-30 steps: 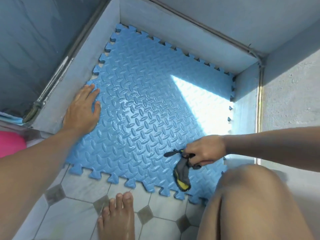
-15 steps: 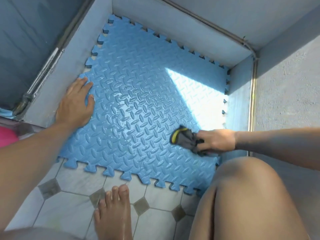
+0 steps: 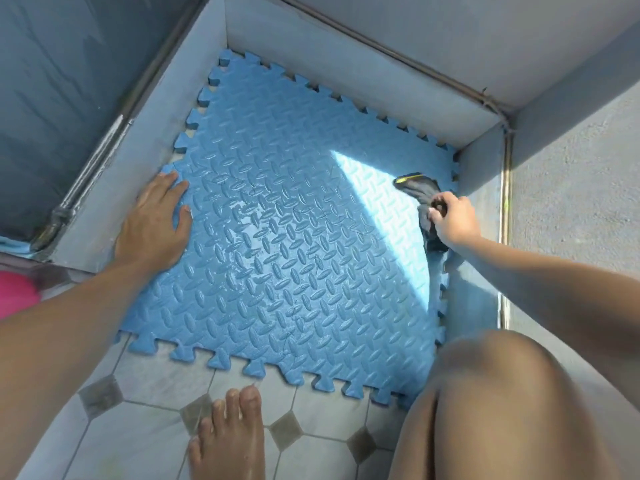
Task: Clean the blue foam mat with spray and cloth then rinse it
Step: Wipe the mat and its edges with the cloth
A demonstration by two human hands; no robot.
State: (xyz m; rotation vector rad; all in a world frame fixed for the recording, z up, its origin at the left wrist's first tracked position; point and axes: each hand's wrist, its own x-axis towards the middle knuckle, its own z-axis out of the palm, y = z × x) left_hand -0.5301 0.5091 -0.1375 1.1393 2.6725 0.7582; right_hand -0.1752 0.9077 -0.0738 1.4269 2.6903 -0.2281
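The blue foam mat (image 3: pixel 284 258) with a diamond tread and jigsaw edges lies flat in a corner of the floor. Wet patches shine near its middle. My left hand (image 3: pixel 156 223) presses flat on the mat's left edge, fingers spread. My right hand (image 3: pixel 452 220) grips a dark grey cloth with a yellow edge (image 3: pixel 417 187) at the mat's far right edge, in the strip of sunlight. The cloth touches the mat. No spray bottle is in view.
Low grey concrete walls (image 3: pixel 363 74) close the mat in on the left, back and right. Pale tiles with grey diamond insets (image 3: pixel 145 427) run along the front. My bare foot (image 3: pixel 228 438) and right knee (image 3: pixel 502 403) are at the mat's near edge. Something pink (image 3: pixel 17 296) sits far left.
My right hand has carried the cloth from the mat's near right corner up along the right side to the sunlit far edge. The left hand stays planted on the left edge.
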